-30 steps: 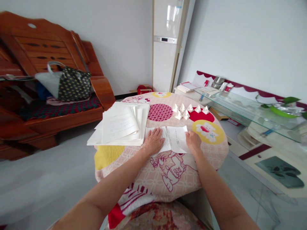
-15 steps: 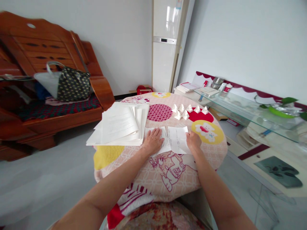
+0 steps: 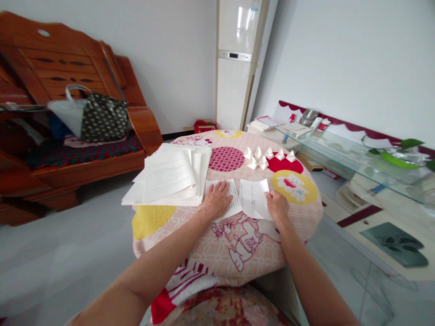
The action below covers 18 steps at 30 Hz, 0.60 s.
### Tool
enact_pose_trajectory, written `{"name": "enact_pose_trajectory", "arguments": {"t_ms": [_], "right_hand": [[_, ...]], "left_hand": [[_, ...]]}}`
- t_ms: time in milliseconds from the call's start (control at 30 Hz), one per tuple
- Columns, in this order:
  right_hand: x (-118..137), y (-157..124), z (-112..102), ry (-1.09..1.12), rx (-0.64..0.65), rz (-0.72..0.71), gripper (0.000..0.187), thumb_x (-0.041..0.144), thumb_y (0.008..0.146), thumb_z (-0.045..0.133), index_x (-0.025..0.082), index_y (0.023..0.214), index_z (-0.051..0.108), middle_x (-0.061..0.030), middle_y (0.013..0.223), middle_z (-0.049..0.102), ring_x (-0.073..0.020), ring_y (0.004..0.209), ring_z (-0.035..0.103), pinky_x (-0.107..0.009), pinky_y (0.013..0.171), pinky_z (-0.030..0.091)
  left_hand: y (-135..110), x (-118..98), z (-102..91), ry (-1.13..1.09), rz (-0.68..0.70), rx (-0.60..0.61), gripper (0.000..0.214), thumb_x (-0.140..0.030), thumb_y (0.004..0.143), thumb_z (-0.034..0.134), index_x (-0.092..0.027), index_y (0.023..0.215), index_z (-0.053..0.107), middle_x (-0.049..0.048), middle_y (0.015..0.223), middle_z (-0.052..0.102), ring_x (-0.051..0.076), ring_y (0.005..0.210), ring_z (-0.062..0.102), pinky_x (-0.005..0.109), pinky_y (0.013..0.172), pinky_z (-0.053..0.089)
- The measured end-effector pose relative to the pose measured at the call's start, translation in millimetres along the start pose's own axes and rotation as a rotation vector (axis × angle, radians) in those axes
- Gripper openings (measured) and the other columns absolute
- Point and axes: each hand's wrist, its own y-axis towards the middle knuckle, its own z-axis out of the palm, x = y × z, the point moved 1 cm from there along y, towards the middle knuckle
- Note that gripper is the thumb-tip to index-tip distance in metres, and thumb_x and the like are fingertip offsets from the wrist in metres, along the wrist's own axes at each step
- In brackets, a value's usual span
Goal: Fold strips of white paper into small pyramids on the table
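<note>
My left hand (image 3: 217, 199) lies flat, fingers stretched, on a printed piece of paper (image 3: 235, 204) and presses it to the table. My right hand (image 3: 277, 206) is closed on the right edge of another printed piece of paper (image 3: 253, 195). A narrow gap parts the two pieces at the top and narrows toward the bottom; whether they still join there I cannot tell. Left of my left hand lies a loose stack of paper (image 3: 166, 176), its top sheet printed. Beyond the pieces stand several small folded white paper shapes (image 3: 263, 162), in two rows.
A patterned cloth (image 3: 204, 244) covers the round table. To the right stands a glass-topped stand (image 3: 340, 156) with papers, tins and a green dish. A wooden bench (image 3: 68, 158) with bags is at the left, and a tall white cabinet-like unit (image 3: 234, 86) stands behind.
My right hand has shifted slightly right with its piece of paper, and the gap at the top is a bit wider. My left hand stays in place.
</note>
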Motion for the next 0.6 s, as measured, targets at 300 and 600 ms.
{"name": "enact_pose_trajectory", "arguments": {"t_ms": [300, 600], "right_hand": [[-7.6, 2.2, -0.3, -0.023, -0.006, 0.006, 0.037, 0.034, 0.105, 0.047, 0.014, 0.099, 0.077, -0.0136, 0.099, 0.077, -0.0230, 0.090, 0.067, -0.029, 0.067, 0.035], [-11.9, 1.2, -5.0, -0.008, -0.009, 0.023, 0.038, 0.034, 0.105, 0.047, 0.013, 0.101, 0.078, -0.0152, 0.102, 0.078, -0.0248, 0.093, 0.068, -0.030, 0.070, 0.038]], "left_hand": [[1.0, 0.8, 2.0, -0.010, -0.006, -0.008, 0.058, -0.036, 0.105, 0.037, -0.011, 0.157, 0.041, 0.0168, 0.164, 0.042, 0.031, 0.153, 0.037, 0.053, 0.126, 0.030], [0.4, 0.4, 0.2, -0.016, -0.016, 0.009, 0.057, -0.036, 0.106, 0.037, -0.012, 0.158, 0.040, 0.0158, 0.165, 0.040, 0.030, 0.154, 0.035, 0.052, 0.127, 0.028]]}}
